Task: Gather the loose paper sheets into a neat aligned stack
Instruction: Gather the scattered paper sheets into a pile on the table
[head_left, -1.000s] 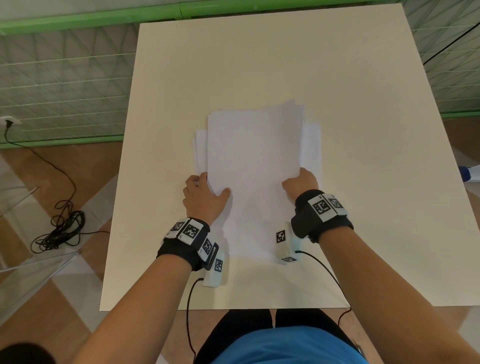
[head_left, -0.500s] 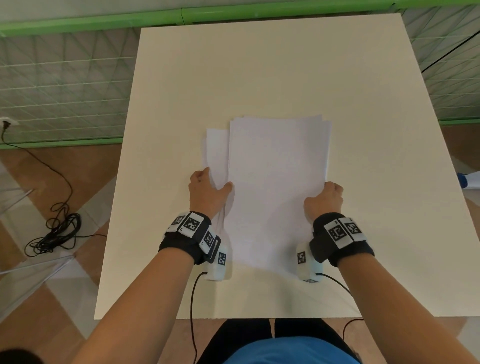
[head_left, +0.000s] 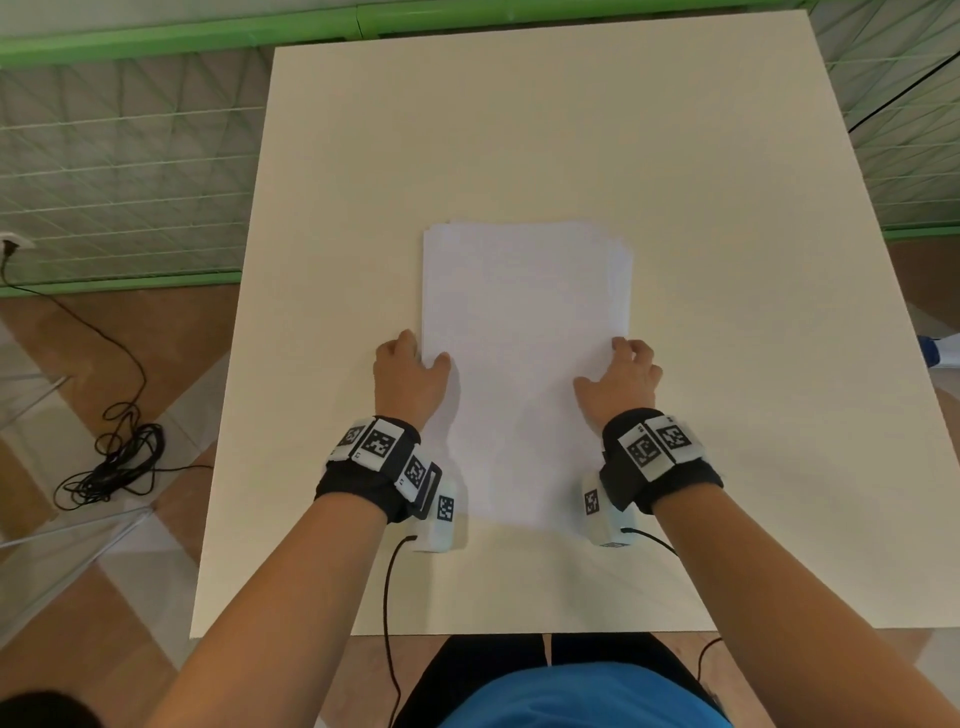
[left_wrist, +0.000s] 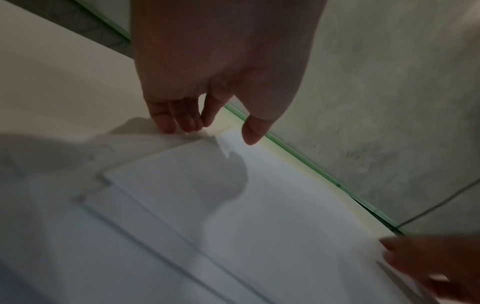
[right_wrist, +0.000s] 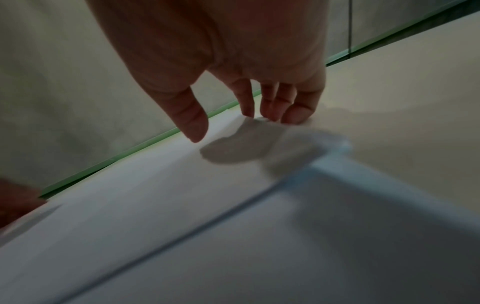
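Cream square table (head_left: 519, 130), white paper stack (head_left: 524, 364) at centre, left hand (head_left: 410, 379) and right hand (head_left: 618, 384) fingers relaxed, touching its side edges, green-framed mesh fence (head_left: 130, 156), tiled floor (head_left: 78, 571), coiled black cable (head_left: 114, 457)

No readable text, only black-and-white square code markers (head_left: 378, 445) on the black wrist bands (head_left: 358, 483), white paper sheets (head_left: 524, 332) between them blank

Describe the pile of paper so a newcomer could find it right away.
Start at the cream table; near its middle, between the left hand and right hand, lies the paper stack. It is the table's only white thing, with sheet edges slightly fanned at its far right corner.
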